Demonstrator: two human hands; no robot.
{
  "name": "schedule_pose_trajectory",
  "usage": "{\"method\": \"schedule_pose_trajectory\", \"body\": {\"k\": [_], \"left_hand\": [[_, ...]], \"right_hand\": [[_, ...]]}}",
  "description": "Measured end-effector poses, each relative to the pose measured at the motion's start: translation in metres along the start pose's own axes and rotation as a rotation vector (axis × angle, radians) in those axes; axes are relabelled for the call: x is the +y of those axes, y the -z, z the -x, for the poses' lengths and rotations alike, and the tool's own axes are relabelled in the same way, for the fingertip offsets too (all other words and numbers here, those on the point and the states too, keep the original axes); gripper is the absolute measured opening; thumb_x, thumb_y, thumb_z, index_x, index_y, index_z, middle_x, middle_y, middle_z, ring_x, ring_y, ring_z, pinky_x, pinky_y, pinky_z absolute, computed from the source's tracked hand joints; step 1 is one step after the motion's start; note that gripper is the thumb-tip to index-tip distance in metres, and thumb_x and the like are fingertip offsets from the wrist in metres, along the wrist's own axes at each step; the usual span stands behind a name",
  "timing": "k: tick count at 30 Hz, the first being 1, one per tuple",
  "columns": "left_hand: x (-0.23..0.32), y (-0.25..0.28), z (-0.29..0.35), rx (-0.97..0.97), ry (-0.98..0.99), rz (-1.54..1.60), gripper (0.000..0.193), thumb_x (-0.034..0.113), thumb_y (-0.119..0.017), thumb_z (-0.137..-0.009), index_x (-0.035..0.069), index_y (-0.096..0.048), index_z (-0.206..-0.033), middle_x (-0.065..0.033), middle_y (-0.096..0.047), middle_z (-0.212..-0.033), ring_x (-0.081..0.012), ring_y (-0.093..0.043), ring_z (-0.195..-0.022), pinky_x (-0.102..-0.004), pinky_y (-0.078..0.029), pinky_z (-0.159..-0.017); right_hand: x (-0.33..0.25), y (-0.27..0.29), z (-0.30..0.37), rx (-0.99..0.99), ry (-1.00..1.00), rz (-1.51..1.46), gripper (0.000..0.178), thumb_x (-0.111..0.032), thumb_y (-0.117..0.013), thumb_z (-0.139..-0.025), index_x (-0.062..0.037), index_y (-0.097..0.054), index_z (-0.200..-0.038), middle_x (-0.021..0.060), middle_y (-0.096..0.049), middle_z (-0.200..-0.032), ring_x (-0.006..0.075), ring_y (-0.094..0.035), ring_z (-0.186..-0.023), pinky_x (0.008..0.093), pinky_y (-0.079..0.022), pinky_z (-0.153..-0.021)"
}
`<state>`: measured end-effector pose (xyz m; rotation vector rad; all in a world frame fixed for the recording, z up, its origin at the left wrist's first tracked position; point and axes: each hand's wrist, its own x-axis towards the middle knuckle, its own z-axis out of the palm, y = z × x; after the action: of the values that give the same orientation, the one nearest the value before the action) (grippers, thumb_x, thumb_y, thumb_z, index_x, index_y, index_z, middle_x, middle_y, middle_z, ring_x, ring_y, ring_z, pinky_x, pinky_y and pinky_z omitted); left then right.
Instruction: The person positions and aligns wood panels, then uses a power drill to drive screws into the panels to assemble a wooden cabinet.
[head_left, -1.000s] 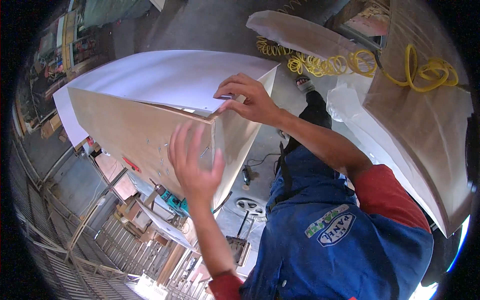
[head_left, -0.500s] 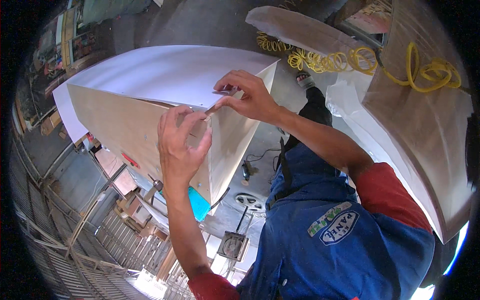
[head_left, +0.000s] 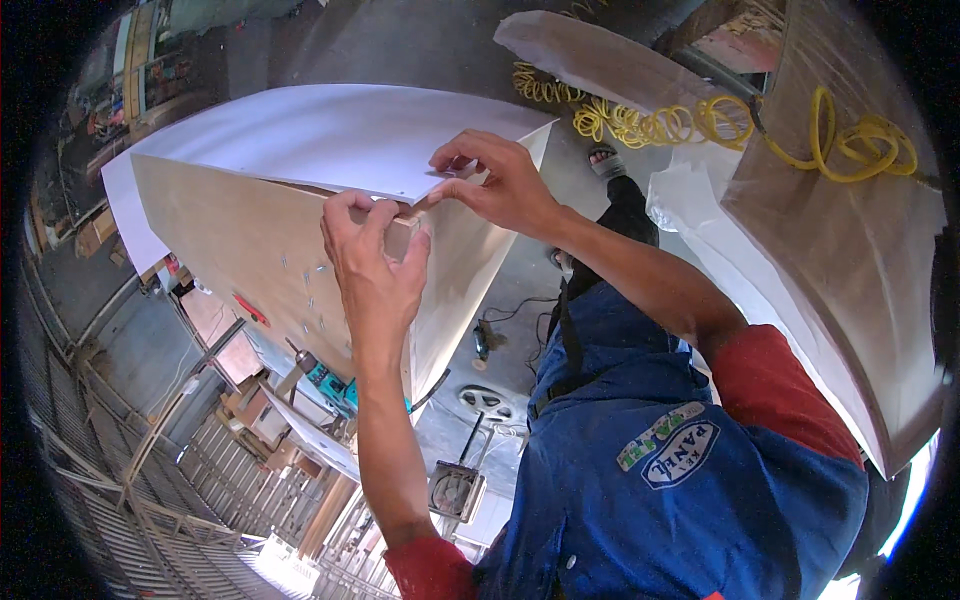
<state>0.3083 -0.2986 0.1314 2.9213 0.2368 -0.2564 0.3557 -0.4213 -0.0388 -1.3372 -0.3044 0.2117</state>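
A white sheet (head_left: 330, 130) covers the top of a large box of pale wood panels (head_left: 230, 230), and its near corner stands slightly raised. My right hand (head_left: 500, 185) pinches that corner between thumb and fingers. Just left of it, my left hand (head_left: 372, 262) is curled over the box's near corner, fingertips at the top edge and thumb on the panel's side. A dark gap shows under the sheet's edge. Several small screws (head_left: 310, 298) and a red-handled tool (head_left: 252, 310) lie on the wood panel, left of my left forearm. A teal power drill (head_left: 330, 387) is partly behind that forearm.
Coiled yellow hose (head_left: 640, 122) runs across the far right, beside curved brown panels (head_left: 840, 240) and translucent plastic sheeting (head_left: 690, 190). On the floor lie a small corded tool (head_left: 482, 342) and a spoked wheel (head_left: 486, 402). My sandalled foot (head_left: 605, 160) stands right of the box.
My left hand has moved up and slightly right, its fingers closing in on the box corner. The right hand keeps its pinch on the sheet. More of the drill and screws now shows.
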Motion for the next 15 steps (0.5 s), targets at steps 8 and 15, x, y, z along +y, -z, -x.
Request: {"method": "schedule_pose_trajectory", "body": {"k": [8,15], "left_hand": [[-0.006,-0.003,0.004,0.018,-0.011,0.066,0.029,0.008,-0.081,-0.078,0.001,-0.069,-0.104,-0.0150,-0.051,-0.117,-0.0312,-0.054,-0.115,-0.0404,-0.046,-0.099],[-0.024,-0.005,0.004,0.362,-0.118,0.225,0.025,-0.003,-0.074,-0.086,-0.002,-0.074,-0.111,-0.0142,-0.075,-0.099,-0.0232,-0.070,-0.079,-0.0330,-0.057,-0.077]], "right_hand": [[-0.004,0.003,-0.002,-0.077,-0.094,-0.019,0.027,-0.022,-0.086,-0.081,-0.0103,-0.076,-0.104,0.0024,-0.073,-0.100,0.0156,-0.067,-0.091,0.0308,-0.050,-0.074],[0.008,0.010,-0.003,-0.215,-0.011,-0.113,0.026,-0.017,-0.082,-0.084,-0.0117,-0.080,-0.109,0.0041,-0.074,-0.108,0.0194,-0.066,-0.100,0.0339,-0.053,-0.086]]}}
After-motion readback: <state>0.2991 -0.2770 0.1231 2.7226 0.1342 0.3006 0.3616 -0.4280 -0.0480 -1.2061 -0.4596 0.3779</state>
